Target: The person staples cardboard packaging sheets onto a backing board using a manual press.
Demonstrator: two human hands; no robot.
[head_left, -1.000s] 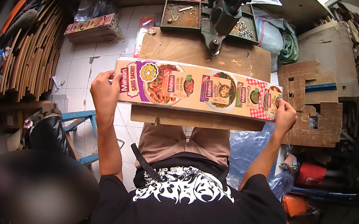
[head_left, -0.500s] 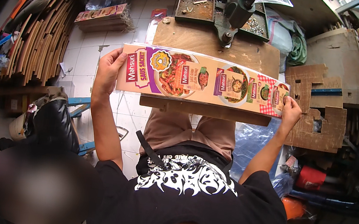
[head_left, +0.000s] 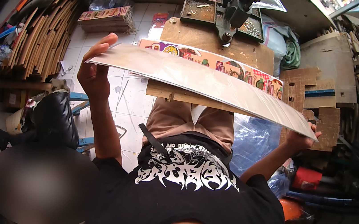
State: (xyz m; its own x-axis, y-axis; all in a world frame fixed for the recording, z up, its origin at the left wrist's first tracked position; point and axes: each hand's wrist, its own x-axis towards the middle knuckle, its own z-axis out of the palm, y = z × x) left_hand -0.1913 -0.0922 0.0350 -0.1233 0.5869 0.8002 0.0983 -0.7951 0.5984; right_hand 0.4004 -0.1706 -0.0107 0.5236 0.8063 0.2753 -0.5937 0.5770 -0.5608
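Note:
I hold a long printed cardboard sheet [head_left: 201,81] by both ends, lifted off the bench and tipped so its plain grey back faces me. My left hand [head_left: 94,72] grips the left end, fingers up along the edge. The right end sits in my right hand [head_left: 301,138], lower down. Another colourful printed sheet [head_left: 221,63] lies flat on the wooden work board [head_left: 206,39] behind it. A dark green metal press [head_left: 235,4] stands at the far end of the board.
A pile of printed sheets [head_left: 106,18] lies on the tiled floor at the far left. Wooden slats [head_left: 41,37] lean along the left. Brown cardboard cut-outs [head_left: 315,97] and a large box [head_left: 329,58] stand on the right. Blue plastic [head_left: 252,139] lies by my right knee.
The sheet lay flat on the board with its printed side up. Both hands have since lifted it and flipped it toward me, so the grey back now shows.

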